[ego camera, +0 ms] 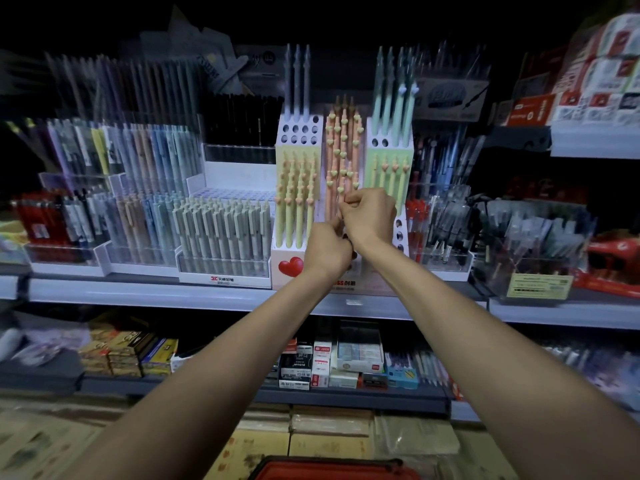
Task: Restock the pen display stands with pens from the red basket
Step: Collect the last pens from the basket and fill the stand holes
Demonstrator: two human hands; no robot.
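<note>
The right hand (369,216) pinches a peach heart-topped pen (341,194) at the white plastic pen stand (281,252); I cannot tell the left hand's (327,249) grip; next, I think, the pen must slide into a free hole.

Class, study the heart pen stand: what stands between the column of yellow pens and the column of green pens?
Head view: a column of orange pens stands between the yellow pens and the green pens.
</note>
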